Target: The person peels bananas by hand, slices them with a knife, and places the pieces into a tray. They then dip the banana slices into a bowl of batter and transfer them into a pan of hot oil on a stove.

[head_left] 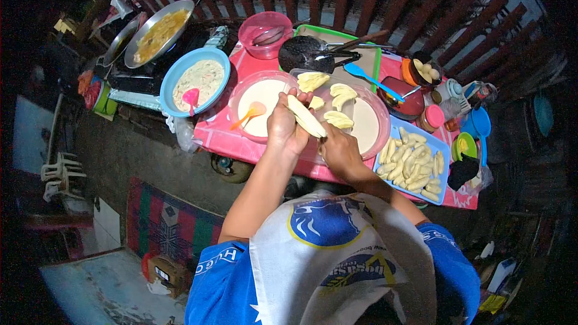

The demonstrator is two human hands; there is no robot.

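Observation:
A peeled banana (305, 117) lies slanted across my left hand (284, 125), whose fingers are closed around it above the table. My right hand (338, 151) is closed at the banana's lower end; whatever its fingers hold is hidden. Just beyond my hands, several bananas cut into fans (342, 95) lie on a clear tray or lid. To the left is a pink-rimmed tub of pale batter (263, 97) with an orange spoon (251, 112) in it. Pale batter (365, 125) also shows under the right side of the clear tray. A blue tray (444, 192) of peeled bananas (410, 164) stands to the right.
At the left are a blue basin (167, 93) of mixture with a pink scoop (191, 97), and a pan (162, 29) of frying food. A black pan (304, 54), a blue spatula (373, 78), jars and a blue dipper (480, 123) crowd the back and right.

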